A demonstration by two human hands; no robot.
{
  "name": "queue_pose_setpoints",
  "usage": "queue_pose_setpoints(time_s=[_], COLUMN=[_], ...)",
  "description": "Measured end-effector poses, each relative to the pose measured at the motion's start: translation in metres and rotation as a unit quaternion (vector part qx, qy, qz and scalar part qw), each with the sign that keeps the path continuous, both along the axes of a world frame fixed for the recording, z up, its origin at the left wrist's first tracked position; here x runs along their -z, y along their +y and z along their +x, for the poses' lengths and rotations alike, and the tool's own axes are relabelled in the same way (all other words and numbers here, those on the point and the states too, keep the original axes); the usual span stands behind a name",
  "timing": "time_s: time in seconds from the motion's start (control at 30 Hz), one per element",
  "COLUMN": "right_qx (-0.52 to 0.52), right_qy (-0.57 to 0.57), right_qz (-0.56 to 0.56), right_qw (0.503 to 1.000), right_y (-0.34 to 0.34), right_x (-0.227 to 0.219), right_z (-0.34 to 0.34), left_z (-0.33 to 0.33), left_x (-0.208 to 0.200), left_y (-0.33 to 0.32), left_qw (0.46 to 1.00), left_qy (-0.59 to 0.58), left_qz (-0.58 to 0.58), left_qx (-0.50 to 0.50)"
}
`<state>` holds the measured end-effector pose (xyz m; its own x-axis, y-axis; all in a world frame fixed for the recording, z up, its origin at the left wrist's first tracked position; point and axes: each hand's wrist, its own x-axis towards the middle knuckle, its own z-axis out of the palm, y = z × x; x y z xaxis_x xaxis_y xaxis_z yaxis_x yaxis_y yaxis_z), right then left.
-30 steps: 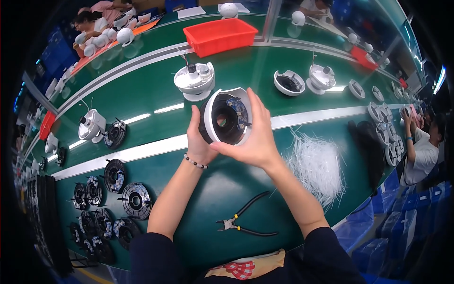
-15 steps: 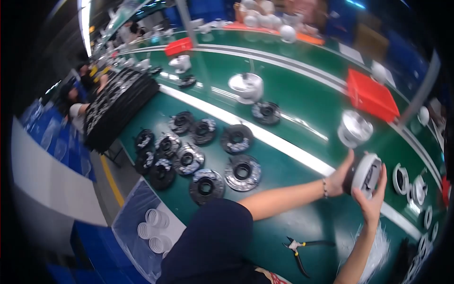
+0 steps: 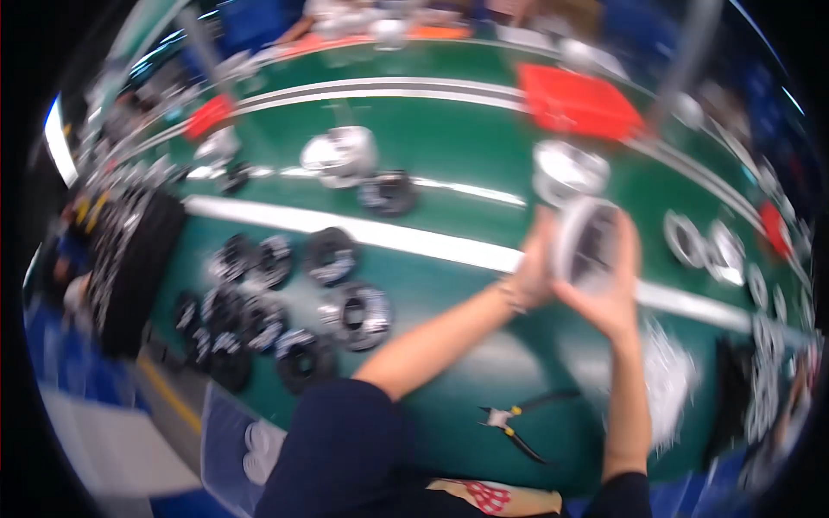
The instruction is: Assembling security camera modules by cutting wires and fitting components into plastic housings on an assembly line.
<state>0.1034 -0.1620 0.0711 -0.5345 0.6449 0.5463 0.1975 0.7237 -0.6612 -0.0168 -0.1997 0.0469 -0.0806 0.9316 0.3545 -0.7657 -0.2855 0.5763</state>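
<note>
Between both hands I hold a round white housing with a dark inner face (image 3: 596, 246), tipped on its edge over the green bench. My left hand (image 3: 537, 263) grips its left side, with a bracelet at the wrist. My right hand (image 3: 615, 298) wraps the right and lower side, thumb across the front. Just beyond the housing stands a shiny white bowl-shaped part (image 3: 567, 173). Pliers with black and yellow handles (image 3: 499, 418) lie on the bench nearer to me. Motion blur hides the housing's finer details.
Several black ring-shaped parts (image 3: 352, 315) lie at left, by a stack of black trays (image 3: 142, 268). White strips (image 3: 665, 388) and white rings (image 3: 684, 239) are on the right. Farther off are a red bin (image 3: 579, 104) and a white part (image 3: 338, 155).
The view has swung to the right, so the bench things sit farther left in the picture. Both hands keep hold of the housing, and its dark face is turned more upright.
</note>
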Motion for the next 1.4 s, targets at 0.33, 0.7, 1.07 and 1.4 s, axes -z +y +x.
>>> queue_pose_setpoints(time_s=[0.33, 0.7, 1.07, 1.4], right_qx=[0.084, 0.09, 0.117, -0.241], right_qy=[-0.118, -0.014, 0.013, -0.435], right_qz=[0.044, 0.139, 0.029, -0.006], right_qw=[0.988, 0.986, 0.993, 0.867], right_y=[-0.008, -0.009, 0.001, -0.111], right_x=[-0.014, 0.009, 0.049, 0.022], right_z=[0.001, -0.011, -0.015, 0.106], left_z=[-0.002, -0.012, 0.003, -0.094], left_x=[-0.004, -0.001, 0.023, 0.072], left_y=[0.001, -0.011, 0.006, 0.09], left_qw=[0.994, 0.99, 0.993, 0.913], left_qy=[-0.012, -0.099, -0.037, -0.041], left_qz=[-0.106, -0.072, -0.103, -0.28], left_qx=[0.015, 0.073, -0.053, -0.292])
